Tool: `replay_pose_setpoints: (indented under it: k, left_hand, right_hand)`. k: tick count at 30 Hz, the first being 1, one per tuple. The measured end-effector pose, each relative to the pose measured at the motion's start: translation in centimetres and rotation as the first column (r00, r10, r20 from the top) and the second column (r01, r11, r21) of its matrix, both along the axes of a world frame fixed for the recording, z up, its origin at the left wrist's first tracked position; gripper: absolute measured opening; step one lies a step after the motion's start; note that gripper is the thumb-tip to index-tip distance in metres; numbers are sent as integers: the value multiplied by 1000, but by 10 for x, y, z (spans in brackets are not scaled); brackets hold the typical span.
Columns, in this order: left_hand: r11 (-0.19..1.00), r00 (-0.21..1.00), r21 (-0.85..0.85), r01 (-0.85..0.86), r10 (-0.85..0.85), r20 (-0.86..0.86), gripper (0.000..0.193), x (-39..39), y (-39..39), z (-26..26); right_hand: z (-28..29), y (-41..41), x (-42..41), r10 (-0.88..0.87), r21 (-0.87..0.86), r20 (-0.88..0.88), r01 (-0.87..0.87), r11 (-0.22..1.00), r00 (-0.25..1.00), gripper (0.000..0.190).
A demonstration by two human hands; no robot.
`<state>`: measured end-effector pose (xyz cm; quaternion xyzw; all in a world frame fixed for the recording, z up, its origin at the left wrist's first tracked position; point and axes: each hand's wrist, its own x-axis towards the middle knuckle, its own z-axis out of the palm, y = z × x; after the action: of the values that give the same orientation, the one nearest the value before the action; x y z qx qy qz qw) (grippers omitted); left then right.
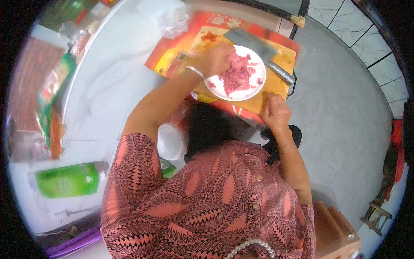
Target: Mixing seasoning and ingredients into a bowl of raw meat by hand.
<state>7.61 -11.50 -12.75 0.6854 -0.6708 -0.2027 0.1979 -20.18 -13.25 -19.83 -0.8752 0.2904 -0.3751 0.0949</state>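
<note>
My left hand (218, 60), blurred, reaches over the left side of a white plate (226, 93) and touches or hovers by the chopped pink raw meat (237, 74) on it. Its fingertips are hard to make out. Beside that wrist, a metal utensil handle (195, 70) crosses the plate's left rim; its other end is hidden. The plate sits on a wooden cutting board (255, 103). At the board's near right edge, my right hand (277, 110) has its fingers curled; whether they grip the edge is unclear. Behind the plate lies a cleaver (254, 44), its handle (280, 73) pointing right.
Chopped red bits (210, 36) lie at the board's far left. Under the board is a red and yellow printed sheet or box (168, 48). A clear plastic bag (174, 22) is behind it. A white container (170, 141), green pouch (68, 179) and small stool (376, 213) stand around.
</note>
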Motion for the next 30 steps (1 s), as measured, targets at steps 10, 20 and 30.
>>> replay_pose_setpoints:
  k: [10,20,30]
  left_hand:
    - [970,945,-173,172,-114,306,71,-39,3,-32]
    - [955,833,286,78,96,-545,52,9,-23,-7]
    - [963,905,195,184,-244,350,44,-50,-45,15]
  right_hand:
    - [1,0,-1,4,19,-10,-4,1000,1000,22]
    - [-2,-3,0,6,-10,-6,-6,1000,1000,24]
    - [-10,-2,-1,-34,81,-79,41,996,996,20]
